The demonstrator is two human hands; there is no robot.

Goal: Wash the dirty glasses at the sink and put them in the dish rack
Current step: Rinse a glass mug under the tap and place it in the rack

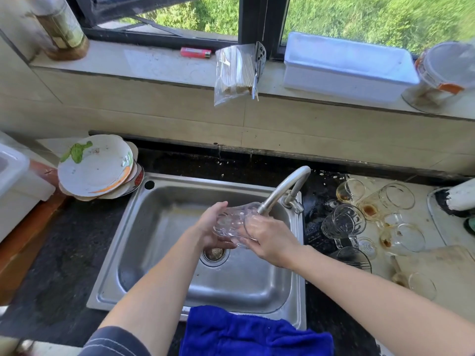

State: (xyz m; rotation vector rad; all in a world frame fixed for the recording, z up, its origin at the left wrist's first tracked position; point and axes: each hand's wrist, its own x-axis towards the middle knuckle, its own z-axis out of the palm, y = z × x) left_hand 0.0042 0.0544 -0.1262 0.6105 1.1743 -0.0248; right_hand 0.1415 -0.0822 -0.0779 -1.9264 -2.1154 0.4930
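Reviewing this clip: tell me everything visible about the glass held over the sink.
The glass is a clear tumbler with a dimpled, faceted wall, and no residue shows in it. It lies nearly on its side above the sink, its mouth toward the tip of the tap. The left hand cups its base end. The right hand grips its mouth, fingers apparently reaching inside. Running water cannot be made out.

Home kitchen, sink corner. A stainless sink (205, 181) is sitting in a dark stone counter (64, 278), with a swivel faucet (282, 191) arching over it. Plates (95, 165) are piling up on its left and stained glasses (344, 222) are crowding its right. A blue towel (246, 332) is draping over the front rim. The sill (154, 62) is carrying a lighter (195, 52) and bagged wooden sticks (235, 70). Grass (372, 16) is showing through the window.
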